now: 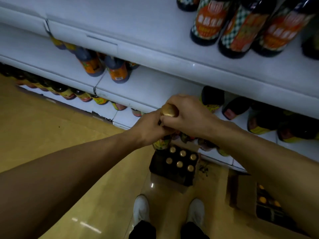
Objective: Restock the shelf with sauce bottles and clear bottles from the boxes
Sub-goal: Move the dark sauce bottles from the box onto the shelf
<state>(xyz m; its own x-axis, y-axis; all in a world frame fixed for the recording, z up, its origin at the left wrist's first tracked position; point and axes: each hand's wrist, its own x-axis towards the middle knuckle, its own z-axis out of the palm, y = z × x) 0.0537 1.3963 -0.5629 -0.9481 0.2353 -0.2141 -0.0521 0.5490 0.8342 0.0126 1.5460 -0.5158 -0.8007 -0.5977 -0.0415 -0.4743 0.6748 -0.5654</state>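
A dark sauce bottle with a gold cap is held upright in mid-air in front of the white shelves. My left hand grips its neck from the left. My right hand curls round the neck just under the cap from the right. The bottle's body is mostly hidden by my hands; only a bit of colourful label shows below them. Under my hands, an open box on the floor holds several gold-capped bottles. A second box with orange caps sits at the right.
White shelf tiers run diagonally across the view. Dark bottles with orange labels stand on the top tier, more on the middle and lower tiers. My white shoes stand on the tan floor.
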